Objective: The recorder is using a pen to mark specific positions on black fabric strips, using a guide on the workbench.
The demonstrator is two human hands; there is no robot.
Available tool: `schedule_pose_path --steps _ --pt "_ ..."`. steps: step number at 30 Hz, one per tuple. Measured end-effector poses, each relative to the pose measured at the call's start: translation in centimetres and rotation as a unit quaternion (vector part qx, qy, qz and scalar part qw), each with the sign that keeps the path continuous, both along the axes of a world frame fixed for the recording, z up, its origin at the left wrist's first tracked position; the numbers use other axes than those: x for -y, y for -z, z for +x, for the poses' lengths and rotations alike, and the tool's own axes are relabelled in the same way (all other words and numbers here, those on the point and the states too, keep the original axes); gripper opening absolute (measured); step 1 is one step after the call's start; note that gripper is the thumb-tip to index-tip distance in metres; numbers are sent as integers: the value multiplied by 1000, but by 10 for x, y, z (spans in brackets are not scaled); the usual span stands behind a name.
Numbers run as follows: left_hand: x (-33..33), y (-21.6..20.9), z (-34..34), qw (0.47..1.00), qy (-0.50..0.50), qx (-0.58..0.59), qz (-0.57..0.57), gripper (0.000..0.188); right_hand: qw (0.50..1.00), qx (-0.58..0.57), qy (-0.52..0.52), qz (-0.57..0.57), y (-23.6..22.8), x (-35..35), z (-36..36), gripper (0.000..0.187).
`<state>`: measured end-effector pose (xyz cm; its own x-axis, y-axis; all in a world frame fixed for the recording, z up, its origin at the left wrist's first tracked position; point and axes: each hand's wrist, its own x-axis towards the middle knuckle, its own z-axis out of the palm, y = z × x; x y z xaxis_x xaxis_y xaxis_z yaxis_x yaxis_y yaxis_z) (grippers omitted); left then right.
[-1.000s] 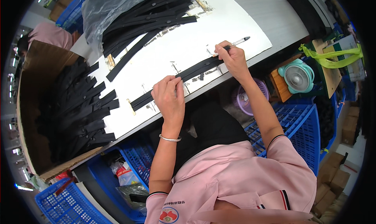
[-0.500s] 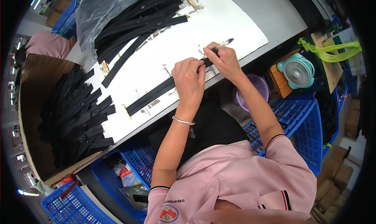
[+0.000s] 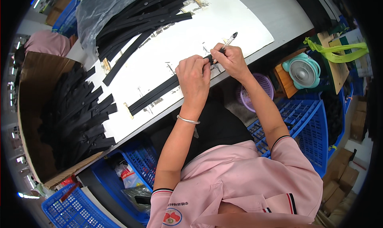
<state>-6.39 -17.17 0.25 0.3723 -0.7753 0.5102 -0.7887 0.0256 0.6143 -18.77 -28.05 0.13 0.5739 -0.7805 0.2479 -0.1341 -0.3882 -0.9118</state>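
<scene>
A long black fabric strip (image 3: 154, 96) lies slantwise along the near edge of the white marked board (image 3: 235, 18). My left hand (image 3: 193, 79) presses down on its right end, fingers bent and closed over the fabric. Just beside it, my right hand (image 3: 232, 61) grips a clear pen (image 3: 230, 40) with a dark end pointing up and away. The pen's tip is down at the strip's end, mostly hidden by my fingers. More black strips (image 3: 147, 18) are heaped on the far left of the board, partly under clear plastic.
A cardboard box (image 3: 34, 78) full of black strips stands at the left. Below the table are blue crates (image 3: 309, 136) and a purple basket (image 3: 261, 93). A teal fan (image 3: 302, 70) sits on the right. Another person in pink (image 3: 47, 43) is at the far left.
My right hand has shifted slightly to the right and down, and the pen now stands more upright. My left hand has moved only a little on the strip.
</scene>
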Motion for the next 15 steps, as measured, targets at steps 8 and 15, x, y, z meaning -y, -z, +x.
schedule_pose_path --steps 8,15 --pt "-7 8 10 999 11 34 -37 20 1000 -20 0 -16 5 0 9 21" --pt "-58 -2 11 994 -23 63 85 41 994 91 63 23 10 -3 -9 21"
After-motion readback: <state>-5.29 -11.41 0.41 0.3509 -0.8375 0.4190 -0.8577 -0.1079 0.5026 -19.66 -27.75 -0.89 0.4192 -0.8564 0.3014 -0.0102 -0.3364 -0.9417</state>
